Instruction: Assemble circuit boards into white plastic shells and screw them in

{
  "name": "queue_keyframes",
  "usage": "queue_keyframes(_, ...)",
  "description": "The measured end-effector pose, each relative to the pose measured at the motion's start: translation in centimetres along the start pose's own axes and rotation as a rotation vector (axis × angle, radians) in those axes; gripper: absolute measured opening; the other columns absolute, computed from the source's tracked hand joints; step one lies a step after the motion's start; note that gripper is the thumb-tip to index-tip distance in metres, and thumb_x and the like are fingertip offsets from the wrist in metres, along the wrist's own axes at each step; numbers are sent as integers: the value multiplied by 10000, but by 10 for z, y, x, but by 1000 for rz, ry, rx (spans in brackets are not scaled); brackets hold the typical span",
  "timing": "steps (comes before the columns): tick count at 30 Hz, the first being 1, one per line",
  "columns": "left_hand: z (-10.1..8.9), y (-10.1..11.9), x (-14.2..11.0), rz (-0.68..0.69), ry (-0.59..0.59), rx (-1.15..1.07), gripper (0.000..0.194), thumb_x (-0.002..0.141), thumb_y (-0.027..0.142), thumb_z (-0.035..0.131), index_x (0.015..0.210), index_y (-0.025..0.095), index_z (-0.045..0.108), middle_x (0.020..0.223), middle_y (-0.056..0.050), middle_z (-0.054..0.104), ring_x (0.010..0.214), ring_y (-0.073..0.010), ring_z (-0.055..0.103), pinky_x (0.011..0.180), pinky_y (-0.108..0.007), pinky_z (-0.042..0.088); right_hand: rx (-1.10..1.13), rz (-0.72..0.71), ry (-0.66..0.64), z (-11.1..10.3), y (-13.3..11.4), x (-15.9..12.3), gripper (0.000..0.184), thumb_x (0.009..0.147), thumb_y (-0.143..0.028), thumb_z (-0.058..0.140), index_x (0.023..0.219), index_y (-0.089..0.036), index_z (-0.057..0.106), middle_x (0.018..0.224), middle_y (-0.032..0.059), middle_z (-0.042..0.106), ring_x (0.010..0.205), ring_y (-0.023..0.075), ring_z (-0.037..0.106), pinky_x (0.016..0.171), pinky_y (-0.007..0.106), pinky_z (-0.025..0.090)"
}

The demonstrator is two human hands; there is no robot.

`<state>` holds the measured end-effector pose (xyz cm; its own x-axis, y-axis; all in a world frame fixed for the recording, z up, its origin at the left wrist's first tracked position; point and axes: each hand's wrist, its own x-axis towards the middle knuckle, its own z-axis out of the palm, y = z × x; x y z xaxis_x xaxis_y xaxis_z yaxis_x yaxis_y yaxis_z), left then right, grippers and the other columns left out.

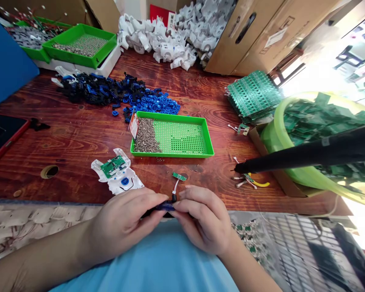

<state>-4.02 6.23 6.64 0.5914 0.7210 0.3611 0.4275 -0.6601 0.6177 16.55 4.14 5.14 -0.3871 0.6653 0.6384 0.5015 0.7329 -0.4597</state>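
While the green tray sits just beyond, both left hand and right hand have their fingertips pinched on a little dark-blue part.

Plain light-blue top; bare forearms.

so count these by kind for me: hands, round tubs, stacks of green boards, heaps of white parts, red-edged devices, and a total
hands: 2, left hand and right hand
round tub: 1
stack of green boards: 1
heap of white parts: 1
red-edged device: 1
total: 6
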Motion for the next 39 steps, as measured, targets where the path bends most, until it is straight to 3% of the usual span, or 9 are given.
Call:
queue_keyframes(5,1,-4,-3,8,-24,-103,182,904,119,490,1058,203,541,894,22,688,809,-78,643,774,-129,461,294,186,152,11,-4,2,335,804,-94,671,1104,-182,550,937,60,642,890,142,635,801,263,567)
queue_keyframes(8,5,-9,-8,13,-6,-136,226,903,103,481,1096,208,533,916,9,675,827,-92,632,786,-154,463,467,316,109,13,-7,6,276,815,-135,665,1076,-193,595,916,57,669,850,137,631,760,254,552)
queue_keyframes(11,6,-11,-11,20,3,-152,248,897,94,490,1115,204,532,938,-4,670,848,-107,625,797,-173,469,562,358,89,13,-9,9,183,802,-146,656,979,-189,633,859,59,665,803,144,625,718,263,553)
queue_keyframes(20,4,-10,-8,-45,-91,-261,238,888,94,500,1080,225,549,889,28,666,802,-80,630,748,-142,460,452,283,181,19,-13,12,176,734,-142,683,843,-187,553,718,21,598,658,122,569,602,242,491)
queue_keyframes(26,2,-10,-2,-80,-137,-379,224,849,67,536,987,231,598,792,44,638,706,-74,600,660,-137,453,371,326,187,23,-16,13,214,695,-160,631,754,-212,433,642,-34,487,585,98,466,543,223,394)
queue_keyframes(30,-6,-9,4,-114,-228,-393,133,841,88,539,865,196,614,724,24,606,664,-98,592,611,-159,468,323,328,114,22,-19,14,181,683,-167,581,735,-213,414,642,-29,481,576,101,457,533,223,385)
queue_keyframes(34,-13,-11,5,-162,-323,-351,156,848,116,534,906,199,654,829,-14,683,800,-140,656,721,-189,509,287,304,19,23,-20,15,148,679,-167,545,753,-209,424,670,-7,515,604,118,483,552,236,412)
queue_keyframes(36,-14,-12,4,-180,-333,-332,189,838,113,554,926,223,680,839,2,707,804,-131,671,723,-169,511,279,309,-17,23,-20,15,134,686,-172,534,755,-210,426,671,-5,523,605,122,492,550,238,418)
queue_keyframes(39,-14,-12,3,-203,-257,-329,238,823,77,558,928,243,695,793,39,703,733,-104,666,670,-131,506,235,308,-51,22,-19,15,101,735,-184,550,772,-202,458,691,4,556,624,127,522,563,243,439)
